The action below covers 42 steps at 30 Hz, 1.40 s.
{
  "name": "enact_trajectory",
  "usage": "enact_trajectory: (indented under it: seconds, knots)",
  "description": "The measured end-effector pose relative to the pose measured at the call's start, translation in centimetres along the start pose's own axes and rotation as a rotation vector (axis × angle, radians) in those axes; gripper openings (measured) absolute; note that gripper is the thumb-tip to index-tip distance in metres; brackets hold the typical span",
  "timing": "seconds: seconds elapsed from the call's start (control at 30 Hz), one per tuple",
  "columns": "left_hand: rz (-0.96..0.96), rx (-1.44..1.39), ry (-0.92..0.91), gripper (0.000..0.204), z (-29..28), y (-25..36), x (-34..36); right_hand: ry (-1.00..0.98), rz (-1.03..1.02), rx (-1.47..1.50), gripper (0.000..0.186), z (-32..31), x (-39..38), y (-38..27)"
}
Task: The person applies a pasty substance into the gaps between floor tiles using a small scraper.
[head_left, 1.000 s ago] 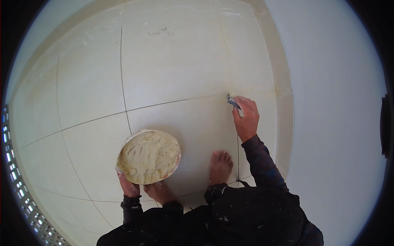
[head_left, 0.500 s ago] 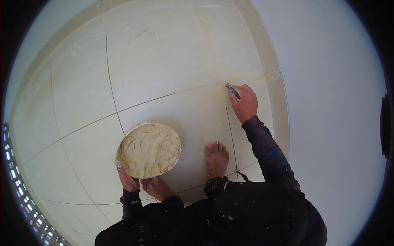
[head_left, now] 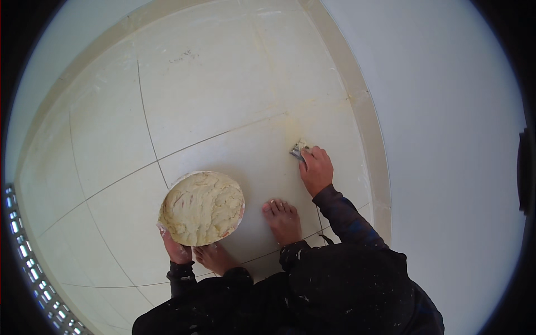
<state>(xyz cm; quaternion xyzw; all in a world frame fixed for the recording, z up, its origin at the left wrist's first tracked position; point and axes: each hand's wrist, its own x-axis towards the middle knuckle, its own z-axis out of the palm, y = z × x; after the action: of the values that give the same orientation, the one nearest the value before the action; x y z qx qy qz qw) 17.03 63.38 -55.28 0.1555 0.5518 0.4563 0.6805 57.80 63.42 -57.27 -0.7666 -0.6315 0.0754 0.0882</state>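
My left hand [head_left: 176, 248] grips the rim of a round, shallow tub of cream-coloured grout paste [head_left: 204, 206], tilted so its contents face up at me. Some of the fingers are hidden behind the tub. In my right hand [head_left: 317, 170] is a small flat scraper [head_left: 300, 149], its blade smeared with pale paste. The scraper is at the floor tiles, beside a grout line; whether its edge touches them I cannot tell. A dark tile joint [head_left: 192, 146] runs across the floor, and its right part looks pale and filled.
Tan skirting [head_left: 371, 128] borders the floor along the white wall [head_left: 446, 139] on the right and curves along the far left. My bare feet [head_left: 283, 221] stand on the tiles. A perforated screen [head_left: 25, 245] shows at the left edge. Dark specks [head_left: 183, 56] mark a far tile.
My right hand has drawn the scraper back toward me and a little left, and its blade has turned to show paste on it. My left hand still holds the tub in nearly the same place.
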Motion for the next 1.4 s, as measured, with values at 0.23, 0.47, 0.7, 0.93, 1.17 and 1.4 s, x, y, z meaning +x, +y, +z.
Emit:
enact_trajectory:
  seconds: [0.23,0.47,0.7,0.93,1.17,1.4]
  knots:
    - [0.01,-0.048,0.011,0.045,-0.2,0.1,0.0,-0.213,0.366,0.534,0.024,-3.9,-2.7,1.1]
    - [0.202,0.653,0.006,0.044,-3.3,-0.6,0.0,-0.208,1.025,1.408,0.024,-5.2,-0.7,2.8]
    - [0.008,0.145,0.038,0.05,-3.0,-0.7,-0.6,-0.063,0.539,0.803,0.017,-4.4,-0.8,1.3]
    - [-0.027,0.042,-0.038,0.059,-2.7,-0.7,-0.1,0.025,-0.146,0.151,0.035,-1.4,-1.2,2.4]
    - [0.039,0.086,0.026,0.046,-3.6,-0.6,-0.5,-0.041,0.506,0.417,0.046,-2.2,-1.3,-1.5]
    - [0.249,0.705,-0.015,0.047,-2.2,0.1,-0.5,-0.03,0.54,0.382,0.061,-0.4,-1.1,-2.0]
